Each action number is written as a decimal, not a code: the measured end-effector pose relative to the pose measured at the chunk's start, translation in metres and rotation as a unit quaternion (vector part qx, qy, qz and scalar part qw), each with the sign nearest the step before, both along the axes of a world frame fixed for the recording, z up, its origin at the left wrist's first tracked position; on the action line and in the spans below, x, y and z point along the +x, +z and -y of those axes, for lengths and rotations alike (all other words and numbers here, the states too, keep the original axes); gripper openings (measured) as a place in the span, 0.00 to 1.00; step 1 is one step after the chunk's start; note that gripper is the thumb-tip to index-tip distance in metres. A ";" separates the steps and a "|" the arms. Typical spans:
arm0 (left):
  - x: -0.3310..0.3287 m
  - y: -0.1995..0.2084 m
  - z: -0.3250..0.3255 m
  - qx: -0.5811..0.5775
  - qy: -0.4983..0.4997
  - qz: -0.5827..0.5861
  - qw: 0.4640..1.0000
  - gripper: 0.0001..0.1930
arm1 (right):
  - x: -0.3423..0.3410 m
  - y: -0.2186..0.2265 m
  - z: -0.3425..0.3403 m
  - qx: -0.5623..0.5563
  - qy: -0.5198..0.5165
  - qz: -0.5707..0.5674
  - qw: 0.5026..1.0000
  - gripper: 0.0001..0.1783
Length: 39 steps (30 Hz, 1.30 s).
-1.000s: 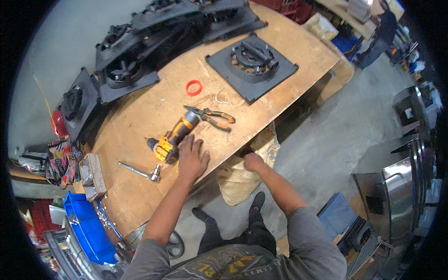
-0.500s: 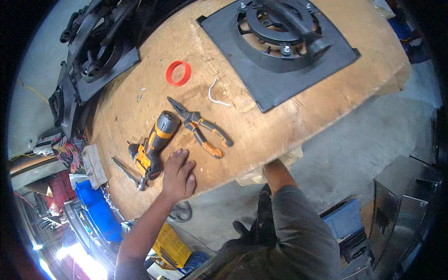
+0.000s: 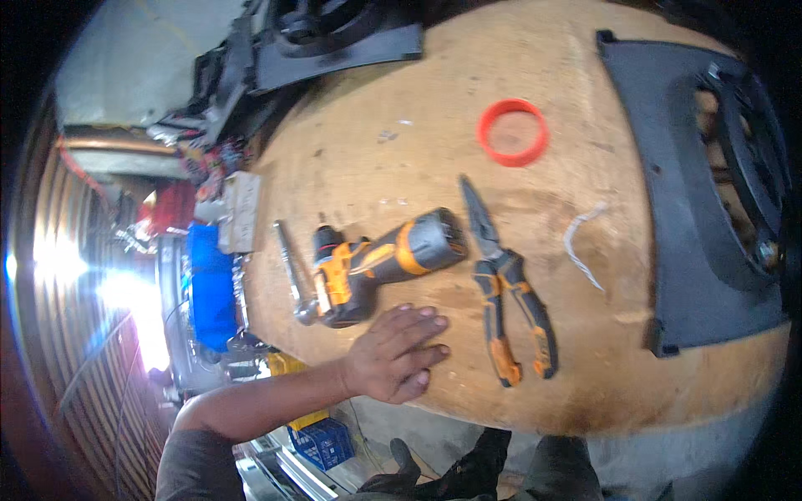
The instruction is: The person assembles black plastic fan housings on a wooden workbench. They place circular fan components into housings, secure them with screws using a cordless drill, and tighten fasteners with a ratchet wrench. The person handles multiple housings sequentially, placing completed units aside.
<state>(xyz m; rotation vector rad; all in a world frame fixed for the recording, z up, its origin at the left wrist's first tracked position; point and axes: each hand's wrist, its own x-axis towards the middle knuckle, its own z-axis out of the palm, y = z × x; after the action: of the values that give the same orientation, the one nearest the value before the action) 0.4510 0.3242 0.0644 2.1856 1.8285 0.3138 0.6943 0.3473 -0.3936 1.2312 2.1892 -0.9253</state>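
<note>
Hand, left (image 3: 399, 355): seven o'clock at edge of bench (image 3: 351, 150), fingers loosely spread, holding nothing. Hand, right: out of view, grip unknown. Drill (image 3: 397, 260), eight o'clock, and pliers (image 3: 489, 274), six o'clock: lying unheld. Burner plate (image 3: 681, 209), three o'clock: bolt (image 3: 767, 253) apparently already fitted; anything outstanding not discernible.

A short, loose, dark grey sleeve (image 3: 200, 463) ends near the elbow, leaving the left forearm (image 3: 276, 401) and left hand (image 3: 397, 355) bare. Black trousers (image 3: 476, 463) and a dark, round-toed shoe (image 3: 403, 455) show at the near edge; dark grey cloth (image 3: 560, 468) just right could be sleeve or trouser leg.
</note>
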 end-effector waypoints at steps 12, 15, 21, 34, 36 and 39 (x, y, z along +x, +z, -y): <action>0.001 -0.004 0.002 0.005 0.000 0.028 1.000 0.20 | 0.022 0.009 0.016 0.050 -0.027 -0.033 0.998 0.18; 0.000 -0.005 0.004 0.016 -0.003 0.038 0.999 0.21 | 0.033 0.035 0.021 0.081 -0.039 -0.087 0.992 0.18; -0.001 -0.008 0.007 0.053 -0.005 0.056 0.997 0.21 | 0.055 0.098 0.020 0.161 -0.066 -0.221 0.960 0.17; -0.005 -0.010 0.019 0.085 -0.015 0.107 0.990 0.25 | 0.069 0.465 0.024 0.087 -0.293 -0.340 0.889 0.08; -0.010 0.003 0.028 0.078 -0.036 0.148 0.985 0.26 | 0.061 0.526 0.062 0.096 -0.318 -0.349 0.876 0.08; 0.003 0.035 0.075 -0.033 -0.074 0.375 0.924 0.35 | 0.025 0.594 0.083 0.126 -0.327 -0.386 0.853 0.08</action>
<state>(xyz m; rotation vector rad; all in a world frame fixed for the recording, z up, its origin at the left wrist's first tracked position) 0.4535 0.2488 0.0990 1.7722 1.2156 0.8917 0.7194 0.2642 0.2004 2.0858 2.5595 -1.6768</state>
